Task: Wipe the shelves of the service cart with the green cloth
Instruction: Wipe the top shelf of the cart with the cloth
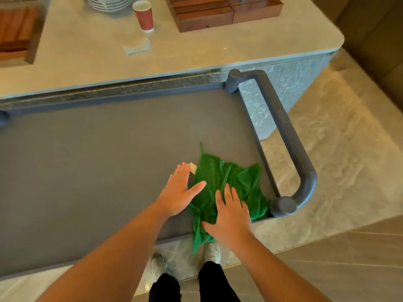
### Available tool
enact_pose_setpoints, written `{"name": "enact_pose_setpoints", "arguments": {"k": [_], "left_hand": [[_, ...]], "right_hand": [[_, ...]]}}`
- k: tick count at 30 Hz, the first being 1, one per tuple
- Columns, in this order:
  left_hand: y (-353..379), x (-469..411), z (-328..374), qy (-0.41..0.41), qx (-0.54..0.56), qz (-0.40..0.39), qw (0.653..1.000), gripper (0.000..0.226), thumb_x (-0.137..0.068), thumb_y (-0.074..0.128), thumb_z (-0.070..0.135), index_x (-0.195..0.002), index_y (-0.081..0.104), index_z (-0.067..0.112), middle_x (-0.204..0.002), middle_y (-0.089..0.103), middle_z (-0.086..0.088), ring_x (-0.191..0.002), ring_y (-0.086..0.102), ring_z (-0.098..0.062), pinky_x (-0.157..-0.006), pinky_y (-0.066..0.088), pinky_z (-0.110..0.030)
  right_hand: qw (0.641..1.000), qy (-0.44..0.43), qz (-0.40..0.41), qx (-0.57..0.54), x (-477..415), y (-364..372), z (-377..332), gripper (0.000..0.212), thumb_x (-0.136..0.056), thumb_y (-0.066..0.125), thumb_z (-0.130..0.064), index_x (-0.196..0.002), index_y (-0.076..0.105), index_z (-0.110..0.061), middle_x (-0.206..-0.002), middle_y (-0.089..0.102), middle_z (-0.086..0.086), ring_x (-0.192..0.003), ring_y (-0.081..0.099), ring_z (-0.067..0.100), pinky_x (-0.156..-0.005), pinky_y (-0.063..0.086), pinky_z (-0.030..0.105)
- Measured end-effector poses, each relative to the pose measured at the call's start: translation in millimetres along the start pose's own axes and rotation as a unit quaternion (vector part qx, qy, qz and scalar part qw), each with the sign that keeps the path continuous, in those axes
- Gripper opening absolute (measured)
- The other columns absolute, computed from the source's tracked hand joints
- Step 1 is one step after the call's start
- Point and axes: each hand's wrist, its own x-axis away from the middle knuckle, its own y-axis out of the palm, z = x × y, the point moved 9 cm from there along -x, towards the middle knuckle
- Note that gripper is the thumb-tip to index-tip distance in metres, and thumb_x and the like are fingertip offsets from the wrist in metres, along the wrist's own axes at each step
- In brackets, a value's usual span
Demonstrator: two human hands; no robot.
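The green cloth [231,182] lies crumpled on the grey top shelf [98,160] of the service cart, near its right end, with one corner hanging over the near edge. My right hand [231,216] rests flat on the cloth's near part, fingers straight. My left hand [178,192] lies flat with straight fingers at the cloth's left edge, its thumb over the cloth. A small pale tag [193,167] sticks out beside the left fingertips. The lower shelves are hidden under the top one.
The cart's grey handle [290,136] loops off its right end. Behind the cart stands a pale stone counter [196,51] with a red paper cup [144,16], a clear glass [137,45], stacked plates [109,3] and wooden boxes [218,14]. My shoes [212,252] stand on the marble floor.
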Motion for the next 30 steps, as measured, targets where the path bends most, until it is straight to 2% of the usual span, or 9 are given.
{"name": "enact_pose_setpoints", "arguments": {"k": [3, 8, 14, 17, 19, 21, 25, 27, 30], "left_hand": [[0.7, 17.4, -16.7, -0.004, -0.098, 0.025, 0.995, 0.095, -0.093, 0.030, 0.072, -0.159, -0.002, 0.012, -0.167, -0.010, -0.005, -0.152, -0.014, -0.019, -0.122, -0.002, -0.040], [9.1, 71.7, -63.3, -0.046, -0.193, 0.085, 0.976, 0.116, -0.073, -0.007, 0.090, -0.160, 0.005, 0.016, -0.168, -0.006, -0.005, -0.153, -0.013, -0.023, -0.122, -0.002, -0.046], [18.7, 108.8, -81.6, -0.072, -0.169, 0.098, 0.978, 0.091, -0.091, 0.015, 0.074, -0.160, 0.009, 0.016, -0.168, -0.007, -0.005, -0.153, -0.013, -0.022, -0.122, -0.003, -0.044], [17.8, 113.6, -78.2, -0.077, -0.128, 0.079, 0.986, 0.069, -0.102, 0.028, 0.059, -0.159, 0.021, 0.020, -0.168, -0.006, -0.005, -0.153, -0.013, -0.023, -0.122, -0.002, -0.047], [18.2, 115.3, -73.5, -0.075, -0.107, 0.057, 0.990, 0.059, -0.104, 0.030, 0.053, -0.155, 0.031, 0.023, -0.168, -0.003, -0.005, -0.153, -0.011, -0.026, -0.122, 0.001, -0.050], [20.8, 116.3, -65.1, -0.059, -0.093, 0.036, 0.993, 0.051, -0.105, 0.032, 0.048, -0.149, 0.043, 0.025, -0.167, 0.011, -0.005, -0.153, 0.000, -0.030, -0.121, 0.008, -0.055], [17.6, 133.0, -44.8, -0.007, 0.028, 0.070, 0.997, 0.032, -0.095, 0.045, 0.045, -0.104, 0.061, 0.019, -0.104, 0.057, 0.006, -0.109, 0.051, -0.024, -0.096, 0.044, -0.052], [15.7, 148.7, -46.4, -0.001, 0.110, 0.096, 0.989, 0.017, -0.096, 0.054, 0.037, -0.102, 0.060, 0.022, -0.090, 0.063, 0.008, -0.089, 0.061, -0.015, -0.082, 0.052, -0.043], [11.4, 169.2, -59.0, -0.006, 0.146, 0.140, 0.979, 0.011, -0.098, 0.058, 0.027, -0.102, 0.063, 0.019, -0.084, 0.068, 0.003, -0.075, 0.064, -0.012, -0.072, 0.053, -0.041]], "right_hand": [[1.000, 0.025, 0.014, -0.002, -5.1, -8.7, 6.4, 0.110, -0.076, 0.048, -0.086, -0.158, -0.002, -0.035, -0.165, -0.020, 0.012, -0.152, -0.017, 0.035, -0.118, 0.011, 0.060], [0.999, 0.012, 0.017, 0.040, -20.3, -10.0, 2.5, 0.094, -0.086, 0.032, -0.084, -0.158, -0.003, -0.035, -0.164, -0.017, 0.019, -0.151, -0.014, 0.039, -0.118, 0.011, 0.062], [0.997, -0.058, 0.028, 0.041, -15.9, -8.4, -25.6, 0.055, -0.108, 0.022, -0.043, -0.160, 0.016, -0.023, -0.168, -0.002, 0.008, -0.155, -0.001, 0.026, -0.121, 0.021, 0.049], [0.995, -0.055, 0.026, -0.079, -5.5, -22.0, -37.3, 0.045, -0.109, 0.027, -0.033, -0.149, 0.045, -0.021, -0.163, 0.028, 0.000, -0.149, 0.026, 0.020, -0.112, 0.036, 0.038], [0.966, 0.007, 0.023, -0.259, 2.3, -23.1, -37.3, 0.043, -0.107, 0.034, -0.041, -0.126, 0.065, -0.018, -0.128, 0.064, 0.000, -0.120, 0.056, 0.025, -0.098, 0.046, 0.040], [0.893, 0.061, -0.013, -0.446, 12.9, -11.7, -47.8, 0.047, -0.104, 0.042, -0.045, -0.107, 0.067, -0.004, -0.091, 0.068, 0.010, -0.094, 0.064, 0.030, -0.092, 0.049, 0.051], [0.712, 0.117, -0.087, -0.687, 41.3, 17.5, -77.4, 0.042, -0.103, 0.048, -0.045, -0.115, 0.071, -0.011, -0.105, 0.076, 0.012, -0.101, 0.072, 0.030, -0.096, 0.054, 0.052], [0.705, 0.102, -0.067, -0.699, 50.0, 23.0, -83.8, 0.041, -0.103, 0.047, -0.045, -0.115, 0.071, -0.013, -0.106, 0.076, 0.010, -0.100, 0.073, 0.028, -0.095, 0.055, 0.051], [0.762, 0.047, -0.058, -0.643, 70.8, 25.4, -96.5, 0.046, -0.094, 0.049, -0.058, -0.120, 0.070, -0.026, -0.116, 0.073, 0.000, -0.110, 0.069, 0.020, -0.101, 0.052, 0.049]]}}
